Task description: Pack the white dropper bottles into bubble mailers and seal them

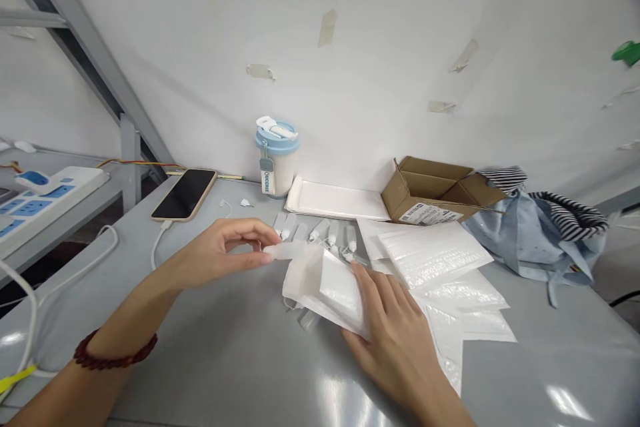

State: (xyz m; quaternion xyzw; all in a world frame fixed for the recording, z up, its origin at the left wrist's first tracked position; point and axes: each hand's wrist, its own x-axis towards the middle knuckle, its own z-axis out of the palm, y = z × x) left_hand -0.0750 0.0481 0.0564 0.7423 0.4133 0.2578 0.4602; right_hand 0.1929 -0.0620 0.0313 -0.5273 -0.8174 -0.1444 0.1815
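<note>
Between the thumb and fingers of my left hand (pixel 227 250) is a small translucent plastic tube (pixel 283 251), its far end at the mouth of a padded envelope. My right hand (pixel 393 323) grips that white padded envelope (pixel 325 287), whose flap is folded open toward the left. Several similar small tubes (pixel 333 232) lie on the table just behind the envelope, some with white tips. Another tube (pixel 310 320) shows partly from beneath it. More padded envelopes (pixel 440 253) are spread in a loose pile to the right of my right hand.
A phone (pixel 186 195) on a white cable lies at the left, near a power strip (pixel 50 200). By the wall stand a blue-lidded cup (pixel 277 160), a flat white package (pixel 340 200) and an open cardboard box (pixel 435 193). A blue cloth bag (pixel 530 233) sits at the right.
</note>
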